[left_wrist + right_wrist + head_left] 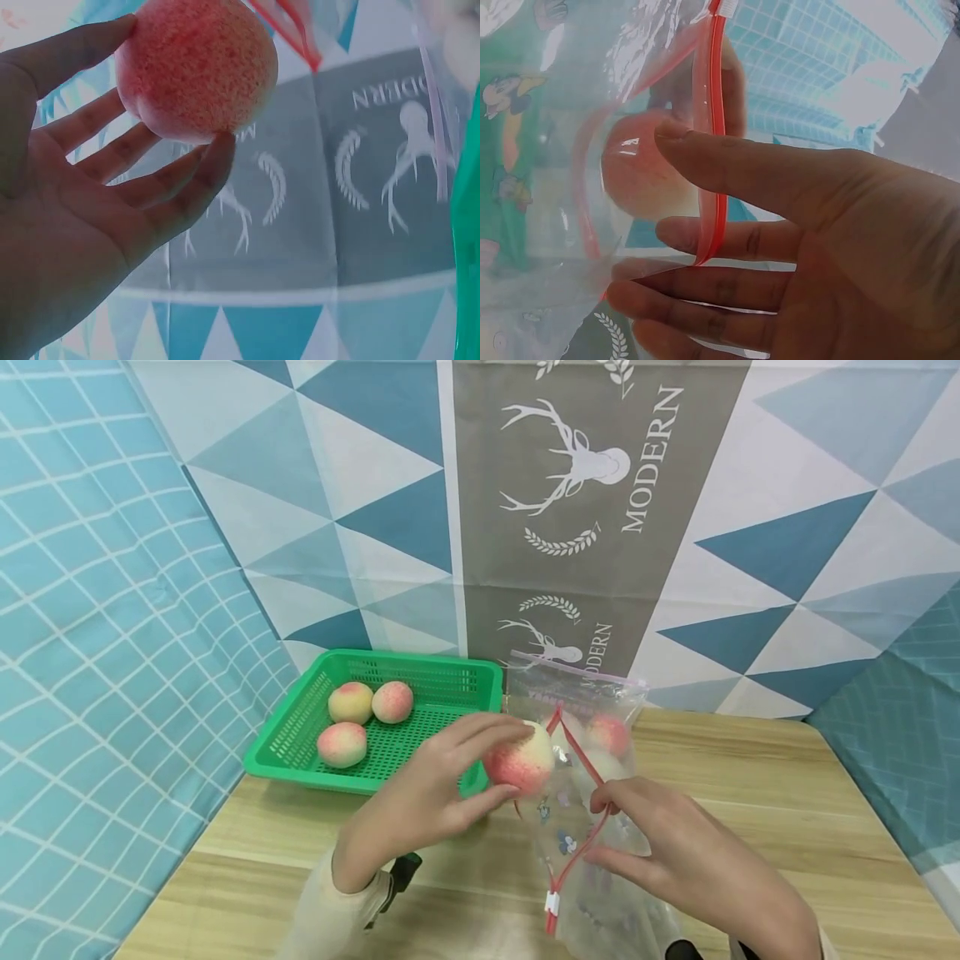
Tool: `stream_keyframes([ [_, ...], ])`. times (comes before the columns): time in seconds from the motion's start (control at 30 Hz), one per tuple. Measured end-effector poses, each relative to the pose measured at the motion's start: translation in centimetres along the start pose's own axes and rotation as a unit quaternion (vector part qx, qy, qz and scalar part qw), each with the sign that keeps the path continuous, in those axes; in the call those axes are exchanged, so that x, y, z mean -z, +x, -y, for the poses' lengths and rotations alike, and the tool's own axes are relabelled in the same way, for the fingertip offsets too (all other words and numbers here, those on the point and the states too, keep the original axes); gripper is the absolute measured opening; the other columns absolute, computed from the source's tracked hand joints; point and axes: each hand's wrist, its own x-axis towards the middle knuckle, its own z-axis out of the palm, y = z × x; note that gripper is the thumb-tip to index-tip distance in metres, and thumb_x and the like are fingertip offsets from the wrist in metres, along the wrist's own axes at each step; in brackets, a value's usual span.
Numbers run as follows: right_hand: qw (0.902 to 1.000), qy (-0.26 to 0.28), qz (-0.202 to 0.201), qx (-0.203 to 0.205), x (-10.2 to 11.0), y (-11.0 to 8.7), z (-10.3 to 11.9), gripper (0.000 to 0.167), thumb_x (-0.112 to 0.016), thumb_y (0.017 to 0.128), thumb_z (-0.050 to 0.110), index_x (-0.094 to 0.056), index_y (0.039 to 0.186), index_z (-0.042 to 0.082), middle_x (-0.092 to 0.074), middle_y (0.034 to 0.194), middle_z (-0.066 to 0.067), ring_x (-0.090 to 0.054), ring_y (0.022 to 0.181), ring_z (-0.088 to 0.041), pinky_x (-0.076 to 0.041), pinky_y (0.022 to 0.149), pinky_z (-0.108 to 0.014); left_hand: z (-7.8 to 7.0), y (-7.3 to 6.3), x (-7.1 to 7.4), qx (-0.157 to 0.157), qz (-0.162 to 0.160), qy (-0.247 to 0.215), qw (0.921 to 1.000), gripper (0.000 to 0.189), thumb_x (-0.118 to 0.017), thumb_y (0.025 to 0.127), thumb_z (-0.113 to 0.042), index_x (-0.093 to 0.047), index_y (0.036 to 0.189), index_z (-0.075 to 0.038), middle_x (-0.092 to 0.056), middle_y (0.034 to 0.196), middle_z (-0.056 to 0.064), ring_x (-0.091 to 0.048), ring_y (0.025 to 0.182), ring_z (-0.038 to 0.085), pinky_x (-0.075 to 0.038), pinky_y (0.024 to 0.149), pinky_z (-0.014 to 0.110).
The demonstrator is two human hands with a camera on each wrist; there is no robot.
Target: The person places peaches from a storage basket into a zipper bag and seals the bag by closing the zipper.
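A pink and pale-yellow peach is held between the thumb and fingers of my left hand, right at the mouth of a clear zip bag. In the left wrist view the peach shows its reddish side. My right hand grips the bag's red zip edge, thumb on one side and fingers on the other, and the mouth gapes. A white slider sits near one end of the zip. Inside the bag are other peaches, partly hidden by the film.
Left of the bag stands a green plastic basket with a pink-yellow peach, a second peach and a third peach. Both basket and bag are on a wooden table. Patterned cloth hangs behind.
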Motion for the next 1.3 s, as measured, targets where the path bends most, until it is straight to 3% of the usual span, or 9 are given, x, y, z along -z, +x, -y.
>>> stream_keyframes([
  [0.13, 0.9997, -0.013, -0.022, 0.004, 0.2, -0.2, -0.1, 0.031, -0.075, 0.084, 0.048, -0.062, 0.105, 0.029, -0.059, 0.094, 0.022, -0.058, 0.085, 0.002, -0.055, 0.072, -0.028, -0.4, 0.3, -1.6, 0.006, 0.033, 0.026, 0.9991, 0.057, -0.074, 0.090, -0.028, -0.053, 0.141, -0.015, -0.055, 0.141, -0.001, -0.048, 0.132, 0.016, -0.042, 0.104, 0.040],
  [0.37, 0.9889, -0.080, -0.125, 0.002, 1.4, -1.0, -1.1, 0.037, -0.089, 0.073, 0.027, -0.064, 0.101, 0.024, -0.059, 0.091, 0.021, -0.059, 0.084, -0.003, -0.055, 0.070, -0.032, -0.4, 0.3, -2.8, 0.031, 0.078, 0.072, 0.9939, 0.049, -0.075, 0.089, -0.030, -0.058, 0.134, -0.018, -0.059, 0.132, -0.004, -0.050, 0.128, 0.014, -0.041, 0.100, 0.040],
  [0.53, 0.9860, -0.075, -0.147, -0.027, 2.0, -1.4, -1.0, 0.031, -0.079, 0.086, 0.027, -0.071, 0.116, 0.025, -0.069, 0.104, 0.016, -0.067, 0.093, -0.010, -0.054, 0.078, -0.027, -0.5, 0.3, -3.2, 0.023, 0.101, 0.085, 0.9909, 0.051, -0.076, 0.088, -0.032, -0.059, 0.134, -0.016, -0.060, 0.129, -0.003, -0.054, 0.121, 0.013, -0.044, 0.095, 0.038],
  [0.63, 0.9790, -0.082, -0.185, -0.019, 1.9, -1.1, -0.7, 0.024, -0.075, 0.089, 0.020, -0.075, 0.112, 0.024, -0.072, 0.103, 0.012, -0.069, 0.092, -0.011, -0.052, 0.079, -0.018, -0.6, 0.3, -3.7, 0.017, 0.111, 0.098, 0.9889, 0.053, -0.077, 0.088, -0.031, -0.058, 0.135, -0.016, -0.061, 0.128, -0.003, -0.055, 0.118, 0.013, -0.045, 0.091, 0.035],
  [0.7, 0.9721, -0.087, -0.218, -0.002, 1.8, -0.8, -0.6, 0.021, -0.078, 0.085, 0.012, -0.077, 0.104, 0.020, -0.073, 0.095, 0.011, -0.069, 0.084, -0.010, -0.050, 0.076, -0.013, -0.6, 0.3, -4.1, 0.017, 0.115, 0.107, 0.9875, 0.054, -0.077, 0.087, -0.032, -0.058, 0.135, -0.017, -0.062, 0.126, -0.004, -0.056, 0.115, 0.013, -0.045, 0.087, 0.033],
  [0.87, 0.9629, -0.060, -0.261, 0.033, 1.7, -0.5, -0.7, 0.023, -0.079, 0.075, 0.001, -0.077, 0.092, 0.016, -0.071, 0.084, 0.010, -0.061, 0.074, 0.000, -0.048, 0.072, -0.009, -0.5, 0.4, -4.8, 0.020, 0.119, 0.117, 0.9857, 0.055, -0.077, 0.086, -0.037, -0.057, 0.135, -0.020, -0.061, 0.126, -0.006, -0.055, 0.116, 0.012, -0.045, 0.085, 0.032],
  [1.1, 0.9433, -0.003, -0.319, 0.091, 1.3, 0.1, -1.3, 0.021, -0.074, 0.076, 0.001, -0.078, 0.093, 0.013, -0.073, 0.087, 0.004, -0.062, 0.077, 0.003, -0.047, 0.078, -0.009, -0.3, 0.6, -5.2, 0.012, 0.100, 0.111, 0.9886, 0.053, -0.077, 0.086, -0.040, -0.060, 0.131, -0.019, -0.063, 0.124, -0.006, -0.052, 0.113, 0.013, -0.045, 0.083, 0.030],
  [1.3, 0.9411, 0.029, -0.327, 0.082, 1.1, 0.3, -1.3, 0.031, -0.077, 0.070, -0.008, -0.078, 0.093, 0.011, -0.074, 0.088, 0.001, -0.065, 0.079, 0.003, -0.048, 0.078, -0.009, -1.0, 0.8, -5.7, -0.012, 0.113, 0.091, 0.9894, 0.047, -0.079, 0.086, -0.034, -0.064, 0.127, -0.016, -0.065, 0.123, -0.003, -0.058, 0.109, 0.012, -0.048, 0.093, 0.026],
])
